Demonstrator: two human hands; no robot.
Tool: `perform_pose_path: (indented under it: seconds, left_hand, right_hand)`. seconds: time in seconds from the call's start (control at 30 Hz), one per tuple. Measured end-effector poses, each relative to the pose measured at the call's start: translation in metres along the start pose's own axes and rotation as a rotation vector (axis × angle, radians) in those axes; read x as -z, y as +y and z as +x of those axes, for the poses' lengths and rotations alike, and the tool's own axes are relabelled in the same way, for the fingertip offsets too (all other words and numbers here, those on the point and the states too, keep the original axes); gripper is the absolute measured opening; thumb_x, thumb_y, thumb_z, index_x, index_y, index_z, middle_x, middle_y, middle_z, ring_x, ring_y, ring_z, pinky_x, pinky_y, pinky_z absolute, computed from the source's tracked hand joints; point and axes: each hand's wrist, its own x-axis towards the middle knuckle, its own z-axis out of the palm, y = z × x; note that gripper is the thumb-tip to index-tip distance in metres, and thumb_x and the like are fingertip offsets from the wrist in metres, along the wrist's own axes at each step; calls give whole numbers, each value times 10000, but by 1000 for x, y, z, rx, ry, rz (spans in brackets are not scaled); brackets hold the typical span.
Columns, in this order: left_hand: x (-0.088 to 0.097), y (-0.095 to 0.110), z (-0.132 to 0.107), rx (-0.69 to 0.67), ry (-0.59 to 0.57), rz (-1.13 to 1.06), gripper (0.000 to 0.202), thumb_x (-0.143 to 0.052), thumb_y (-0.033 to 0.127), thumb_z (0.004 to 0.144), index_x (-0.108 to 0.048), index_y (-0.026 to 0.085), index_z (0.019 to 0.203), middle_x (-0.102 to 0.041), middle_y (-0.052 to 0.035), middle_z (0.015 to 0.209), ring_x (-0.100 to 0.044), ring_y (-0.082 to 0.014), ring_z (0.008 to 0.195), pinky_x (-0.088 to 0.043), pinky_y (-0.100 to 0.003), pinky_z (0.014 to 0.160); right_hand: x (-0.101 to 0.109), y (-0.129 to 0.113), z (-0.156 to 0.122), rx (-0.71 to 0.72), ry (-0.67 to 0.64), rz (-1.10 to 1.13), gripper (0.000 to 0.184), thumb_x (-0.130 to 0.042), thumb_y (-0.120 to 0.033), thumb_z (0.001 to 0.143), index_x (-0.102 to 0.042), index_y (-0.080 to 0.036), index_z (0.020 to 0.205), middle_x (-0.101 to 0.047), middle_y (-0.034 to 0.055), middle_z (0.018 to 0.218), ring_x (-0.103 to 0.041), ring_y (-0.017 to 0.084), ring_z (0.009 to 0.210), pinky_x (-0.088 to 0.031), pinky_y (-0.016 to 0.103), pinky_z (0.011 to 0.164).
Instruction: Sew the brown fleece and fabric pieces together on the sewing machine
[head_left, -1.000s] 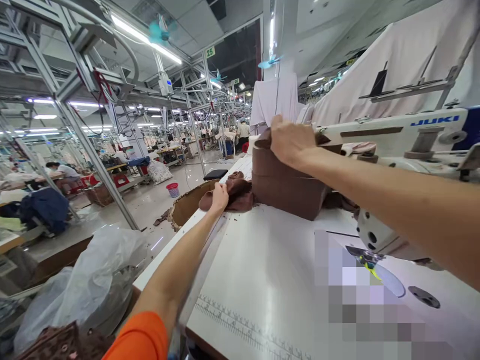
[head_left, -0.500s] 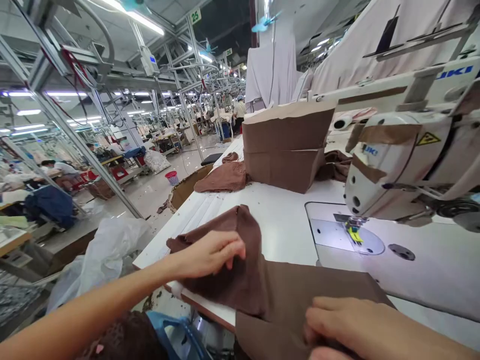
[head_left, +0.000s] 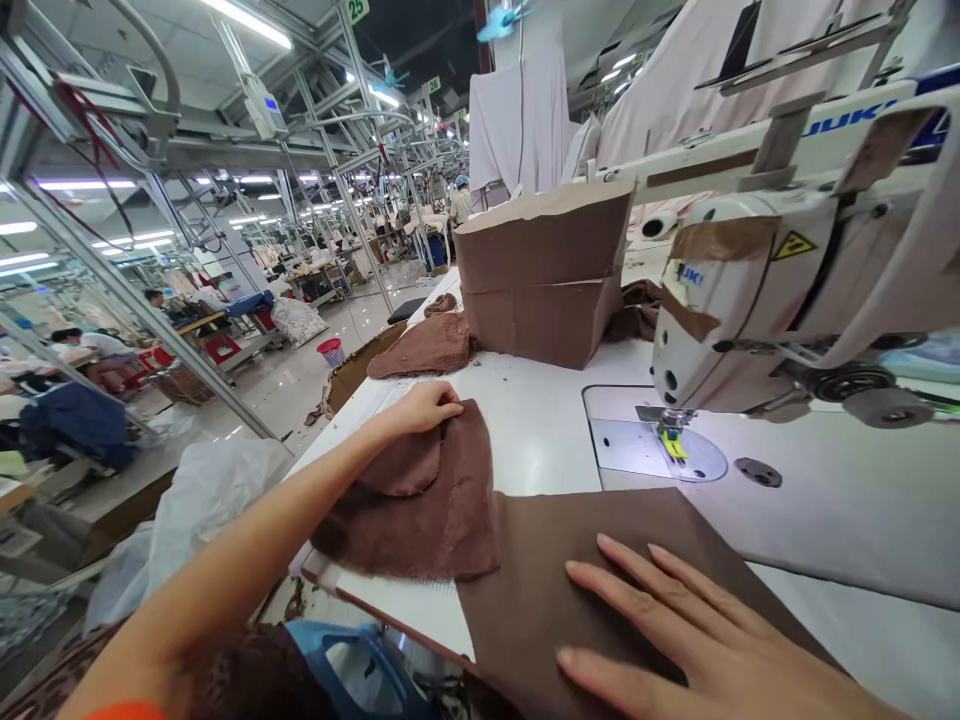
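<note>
My left hand (head_left: 426, 408) pinches the upper edge of a reddish-brown fabric piece (head_left: 457, 500) at the table's left side; a flap of it is folded over beneath my wrist. My right hand (head_left: 667, 620) lies spread and flat on a smooth, darker brown fabric panel (head_left: 547, 550), which hangs over the front edge. The two fabrics meet side by side, the reddish one touching or slightly overlapping the panel's left edge. Beyond my right hand stands the sewing machine head (head_left: 720, 290), with a yellow-green presser foot (head_left: 673, 440) above the lit needle plate (head_left: 705, 462).
A tall folded stack of brown fabric (head_left: 536, 320) stands at the back of the white table (head_left: 525, 400). Beside it lies another reddish-brown piece (head_left: 424, 345). A cardboard box (head_left: 349, 378) and a translucent plastic bag (head_left: 214, 490) are at the left. Something blue (head_left: 360, 660) sits below the front edge.
My left hand has moved up and left to the reddish-brown fabric's upper edge, and the fabric has opened flatter. My right hand has gone from curled to spread on the panel. The view has shifted right.
</note>
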Motion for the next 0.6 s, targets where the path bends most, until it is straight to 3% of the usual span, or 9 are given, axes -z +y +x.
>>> perform_pose_path:
  seconds: [0.13, 0.2, 0.27, 0.33, 0.37, 0.47, 0.53, 0.57, 0.6]
  left_hand:
    - [12, 0, -21, -162, 235, -5, 39, -600, 175, 934, -604, 159, 898, -681, -41, 956, -634, -177, 922, -529, -346, 879]
    - [20, 2, -35, -237, 394, -9, 61, -518, 191, 963, -578, 177, 970, -678, -58, 1021, -617, -185, 995, -508, -345, 921]
    - [29, 5, -46, -304, 530, -8, 98, -467, 226, 985, -553, 188, 1014, -672, -56, 1005, -624, -174, 944, -514, -313, 855]
    - [35, 8, -54, -370, 633, 1, 101, -463, 253, 991, -541, 197, 1022, -671, -39, 953, -633, -158, 856, -515, -281, 769]
    - [37, 10, -57, -401, 675, 7, 98, -470, 261, 991, -541, 201, 1023, -672, -32, 934, -638, -153, 833, -513, -271, 743]
    - [45, 15, -64, -480, 785, 23, 85, -498, 276, 989, -547, 208, 1003, -674, -16, 889, -649, -146, 796, -512, -260, 710]
    - [57, 20, -66, -508, 842, 25, 84, -532, 289, 979, -555, 208, 981, -668, -11, 863, -641, -146, 752, -505, -262, 678]
    - [65, 24, -65, -512, 857, 23, 86, -553, 292, 971, -560, 207, 969, -662, -9, 847, -630, -146, 722, -498, -266, 658]
    - [74, 29, -64, -513, 855, 18, 89, -574, 296, 963, -568, 208, 955, -656, -8, 831, -616, -147, 694, -491, -272, 641]
  right_hand:
    - [5, 0, 18, 1, -18, -77, 717, -419, -690, 925, -521, -230, 1465, -585, 225, 1329, -637, 487, 1070, -609, 596, 582]
    - [10, 0, 32, -214, -162, 149, 626, -440, -648, 953, -560, -259, 1428, -535, 210, 1372, -554, 529, 1159, -552, 728, 690]
    - [16, 5, 48, -536, -347, 466, 635, -453, -669, 941, -558, -270, 1424, -418, 173, 1473, -356, 539, 1336, -333, 864, 917]
    - [17, 12, 69, -767, -392, 664, 749, -446, -708, 911, -525, -203, 1458, -329, 160, 1550, -195, 487, 1451, -110, 810, 1092]
    - [16, 15, 82, -831, -352, 704, 799, -456, -694, 906, -482, -148, 1489, -301, 166, 1577, -171, 449, 1482, -82, 744, 1152]
    - [9, 15, 128, -983, -222, 830, 731, -603, -468, 907, -425, -75, 1497, -395, 203, 1539, -349, 349, 1436, -270, 558, 1195]
    - [10, 6, 157, -1053, -225, 1013, 371, -658, -278, 877, -649, -88, 1196, -658, 179, 1200, -610, 319, 1146, -482, 488, 1011]
    - [13, -1, 169, -1070, -252, 1136, 202, -629, -217, 880, -692, -81, 1015, -697, 164, 1024, -662, 302, 1005, -535, 438, 895]
    - [20, -8, 177, -1077, -266, 1270, 148, -602, -205, 892, -690, -91, 925, -700, 137, 923, -681, 274, 907, -554, 378, 793]
